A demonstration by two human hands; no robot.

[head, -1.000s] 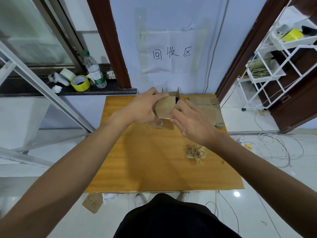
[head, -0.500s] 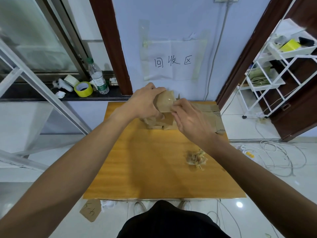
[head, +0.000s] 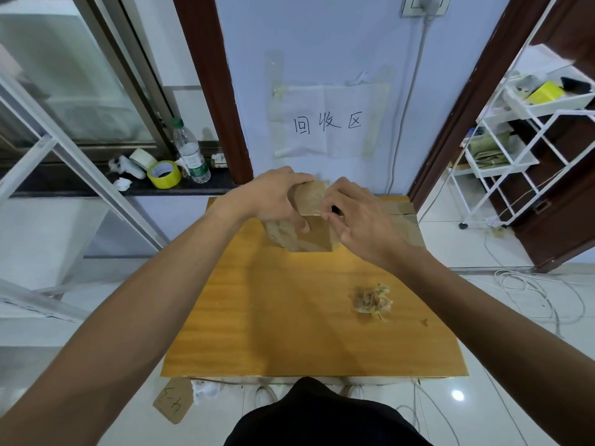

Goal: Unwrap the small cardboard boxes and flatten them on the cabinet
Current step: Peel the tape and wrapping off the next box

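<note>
A small brown cardboard box (head: 314, 220), still assembled and glossy with tape, is gripped by the left hand (head: 273, 201) and pinched at its edge by the right hand (head: 360, 217) above the cabinet (head: 289, 317).

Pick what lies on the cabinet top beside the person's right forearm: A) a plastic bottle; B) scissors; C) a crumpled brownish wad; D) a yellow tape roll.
C: the crumpled brownish wad sits on the cabinet, while the yellow tape roll and plastic bottle stand on the dark ledge at left.

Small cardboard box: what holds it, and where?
The small cardboard box: left hand wraps its left side, right hand pinches its top right edge.
</note>
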